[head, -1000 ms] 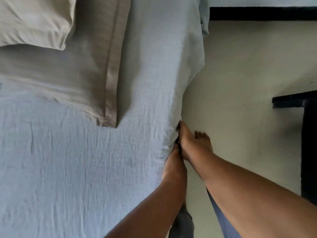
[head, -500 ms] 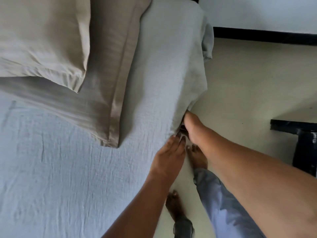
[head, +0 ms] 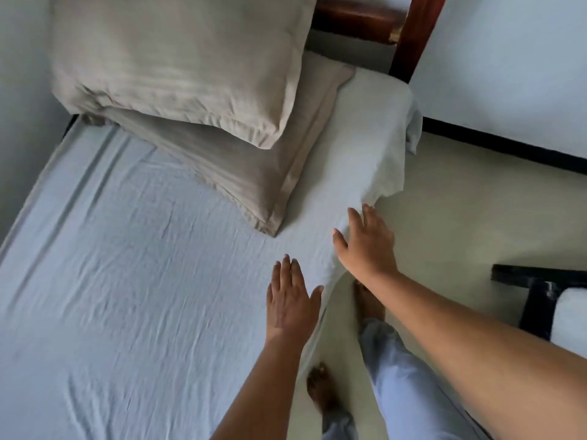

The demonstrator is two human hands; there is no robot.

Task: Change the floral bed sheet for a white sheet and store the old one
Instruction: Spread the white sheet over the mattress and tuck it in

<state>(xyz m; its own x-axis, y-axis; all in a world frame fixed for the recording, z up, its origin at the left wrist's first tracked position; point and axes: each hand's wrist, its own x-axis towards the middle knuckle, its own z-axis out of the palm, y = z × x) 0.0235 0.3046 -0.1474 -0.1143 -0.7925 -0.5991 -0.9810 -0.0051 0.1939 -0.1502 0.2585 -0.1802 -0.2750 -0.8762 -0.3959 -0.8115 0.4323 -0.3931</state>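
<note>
Coverage: the white sheet (head: pixel 133 281) lies spread over the bed (head: pixel 355 17), lightly creased, with its right edge hanging down the side toward the floor (head: pixel 460 217). Left hand (head: pixel 290 300): palm down, flat on the sheet near the bed's right edge; grip apart, fingers straight, holding nothing. Right hand (head: pixel 365 246): palm down at the very edge where the sheet turns downward, fingers spread and straight; grip apart, nothing clamped. Two beige pillows (head: pixel 178 65) are stacked at the head end, the upper overlapping the lower. The person's bare feet (head: pixel 368 300) stand on the floor just beside the bed.
</note>
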